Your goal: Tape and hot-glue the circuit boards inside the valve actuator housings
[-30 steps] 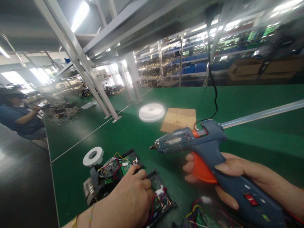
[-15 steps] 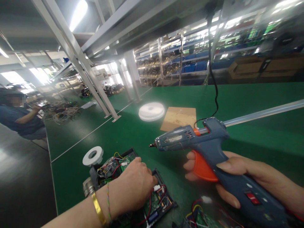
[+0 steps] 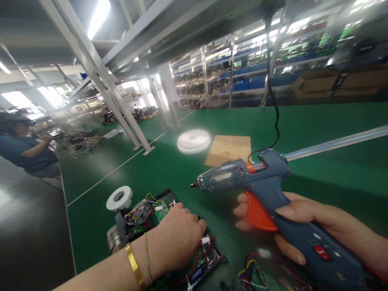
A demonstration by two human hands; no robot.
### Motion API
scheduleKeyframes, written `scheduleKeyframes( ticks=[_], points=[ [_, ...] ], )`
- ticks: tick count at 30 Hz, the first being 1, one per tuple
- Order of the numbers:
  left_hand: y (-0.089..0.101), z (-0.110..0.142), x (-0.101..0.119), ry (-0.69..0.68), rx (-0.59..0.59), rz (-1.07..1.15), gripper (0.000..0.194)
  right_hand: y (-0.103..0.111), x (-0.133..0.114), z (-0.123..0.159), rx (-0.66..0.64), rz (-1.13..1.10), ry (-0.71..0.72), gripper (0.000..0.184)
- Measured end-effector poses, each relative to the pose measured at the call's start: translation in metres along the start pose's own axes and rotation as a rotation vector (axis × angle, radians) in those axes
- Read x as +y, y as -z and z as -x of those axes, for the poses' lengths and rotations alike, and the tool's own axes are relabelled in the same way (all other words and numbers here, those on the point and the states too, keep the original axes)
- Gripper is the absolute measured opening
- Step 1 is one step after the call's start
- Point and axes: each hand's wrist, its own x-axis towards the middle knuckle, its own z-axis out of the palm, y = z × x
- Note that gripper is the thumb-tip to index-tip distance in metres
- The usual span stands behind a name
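My right hand [image 3: 291,220] is wrapped round the handle of a blue glue gun [image 3: 260,190], fingers on its orange trigger, nozzle pointing left above the green bench. A clear glue stick [image 3: 336,143] pokes out of its back. My left hand [image 3: 178,236], fingers curled, rests on an open black device [image 3: 145,214] full of circuit boards and red, yellow and white wires. What the fingers grip, if anything, is hidden under the hand. A gold bangle and a thread band sit on that wrist.
A white tape roll [image 3: 119,198] lies left of the device, a larger white reel [image 3: 193,141] and a cardboard sheet [image 3: 229,150] farther back. Another wired board [image 3: 257,279] lies at the bottom edge. A seated person [image 3: 24,147] works far left. The gun's black cord [image 3: 274,109] hangs from above.
My left hand has slid right over the device and turned, so the wrist with its bangle now shows. The glue gun has stayed nearly still.
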Motion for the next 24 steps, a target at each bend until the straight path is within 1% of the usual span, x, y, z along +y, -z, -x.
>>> scheduleKeyframes(
  ticks=[3, 6, 10, 16, 21, 24],
  points=[
    [0.0, -0.001, -0.002, 0.055, 0.007, -0.015, 0.014, -0.003, -0.002, 0.0, 0.015, -0.117, -0.048, 0.049],
    [-0.001, -0.002, -0.006, 0.038, 0.0, -0.044, 0.008, -0.01, -0.007, 0.001, -0.003, -0.105, -0.049, 0.047],
    [-0.005, -0.007, -0.008, -0.086, 0.025, -0.107, 0.012, -0.017, -0.012, 0.002, 0.021, -0.1, -0.053, 0.046],
    [-0.015, -0.015, -0.005, -0.258, 0.126, -0.229, 0.017, -0.017, -0.012, 0.0, 0.093, -0.081, -0.054, 0.045],
    [-0.017, -0.015, -0.001, -0.386, 0.179, -0.306, 0.022, -0.018, -0.015, 0.0, 0.067, -0.08, -0.073, 0.047],
    [-0.014, -0.014, -0.001, -0.418, 0.191, -0.325, 0.023, -0.02, -0.016, 0.002, 0.038, -0.081, -0.077, 0.046]
  ],
)
